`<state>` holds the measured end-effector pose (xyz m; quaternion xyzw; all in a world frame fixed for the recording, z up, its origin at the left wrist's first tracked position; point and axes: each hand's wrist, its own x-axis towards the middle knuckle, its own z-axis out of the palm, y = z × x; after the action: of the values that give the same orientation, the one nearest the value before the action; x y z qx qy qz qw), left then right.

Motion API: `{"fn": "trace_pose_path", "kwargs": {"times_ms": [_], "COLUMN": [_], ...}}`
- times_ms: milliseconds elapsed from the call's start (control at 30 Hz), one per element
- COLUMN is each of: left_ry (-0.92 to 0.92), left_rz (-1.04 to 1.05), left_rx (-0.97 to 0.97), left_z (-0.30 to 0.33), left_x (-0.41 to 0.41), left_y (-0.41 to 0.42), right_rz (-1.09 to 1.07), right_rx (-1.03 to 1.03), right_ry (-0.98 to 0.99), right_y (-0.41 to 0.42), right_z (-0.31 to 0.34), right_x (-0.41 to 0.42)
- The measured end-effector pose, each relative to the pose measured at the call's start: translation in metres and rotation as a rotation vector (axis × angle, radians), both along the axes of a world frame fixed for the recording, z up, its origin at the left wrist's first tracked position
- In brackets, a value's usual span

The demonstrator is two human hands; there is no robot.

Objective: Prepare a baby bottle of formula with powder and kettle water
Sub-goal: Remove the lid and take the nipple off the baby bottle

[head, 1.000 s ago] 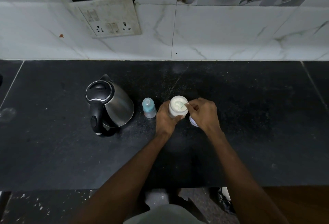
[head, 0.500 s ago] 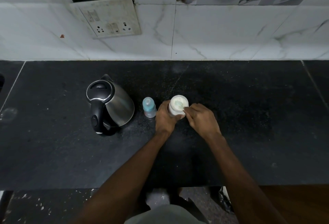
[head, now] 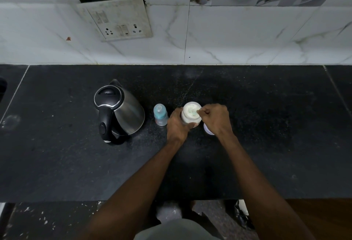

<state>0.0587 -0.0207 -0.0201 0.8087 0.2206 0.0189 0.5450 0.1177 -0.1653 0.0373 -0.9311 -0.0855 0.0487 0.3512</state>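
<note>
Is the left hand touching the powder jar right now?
Touching. The head view shows the left hand wrapped around the side of the powder jar, fingers against its wall.

On the dark surface, the left hand grips an open powder jar; the right hand pinches a scoop handle over it, beside the baby bottle and kettle.

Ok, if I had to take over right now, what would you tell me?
Left hand grips the open powder jar on the counter.
Right hand pinches a small scoop handle at the jar's mouth.
Baby bottle stands left of the jar, teat on; kettle further left, lid shut.
A lid, probably the jar's, lies under the right wrist.
Done: jar opened.
Left: open the bottle, add powder and kettle water, close it, probably shake.
</note>
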Motion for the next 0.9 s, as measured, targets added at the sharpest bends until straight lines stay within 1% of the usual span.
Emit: {"fn": "trace_pose_path", "kwargs": {"times_ms": [133,300,467,567,633,733,900], "left_ry": [0.018,0.017,0.015,0.017,0.016,0.021,0.029], "left_rz": [0.003,-0.005,0.001,-0.005,-0.006,-0.001,-0.007], "left_rx": [0.005,0.007,0.019,0.024,0.024,0.002,-0.011], "left_z": [0.000,0.001,0.001,0.003,0.003,0.005,0.008], "left_x": [0.001,0.002,0.001,0.001,0.001,0.001,0.000], "left_y": [0.000,0.000,0.000,-0.001,-0.001,-0.001,-0.001], "right_rz": [-0.056,-0.200,-0.314,-0.326,-0.300,-0.169,0.027], "right_rx": [0.081,0.202,0.307,0.293,0.260,0.118,0.000], "right_ry": [0.051,0.221,0.253,0.284,0.253,0.095,-0.016], "right_y": [-0.001,-0.002,-0.001,0.001,0.003,0.005,0.012], "right_z": [0.002,0.004,0.008,0.009,0.010,0.007,0.009], "right_x": [-0.001,-0.002,-0.009,-0.013,-0.015,-0.017,-0.025]}}
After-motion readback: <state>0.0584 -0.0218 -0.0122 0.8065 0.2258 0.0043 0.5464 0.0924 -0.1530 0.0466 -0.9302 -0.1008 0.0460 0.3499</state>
